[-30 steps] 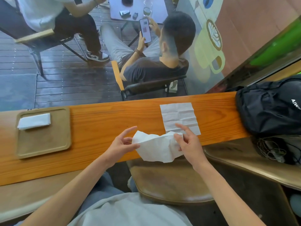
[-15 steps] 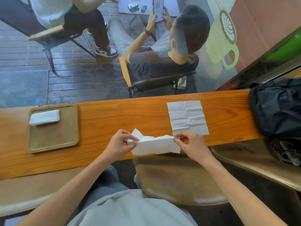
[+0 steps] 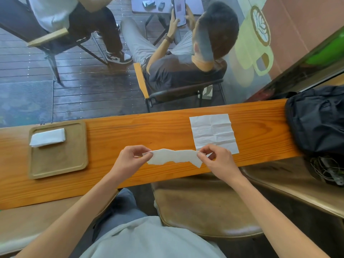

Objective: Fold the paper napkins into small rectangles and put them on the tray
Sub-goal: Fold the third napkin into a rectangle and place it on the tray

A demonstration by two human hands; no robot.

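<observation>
Two hands pinch one crumpled napkin (image 3: 174,157) above the wooden counter (image 3: 130,131): the left hand (image 3: 130,161) grips its left end, the right hand (image 3: 217,161) its right end. Just beyond lies a flat unfolded napkin (image 3: 213,133). Far left, a folded napkin (image 3: 47,137) rests on the tray (image 3: 59,162).

Wooden counter (image 3: 130,135): tray (image 3: 81,146), napkin (image 3: 214,133), backpack (image 3: 316,118)

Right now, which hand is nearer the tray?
Left. The left hand pinches the napkin just right of the tray; the right hand holds its far end.
</observation>
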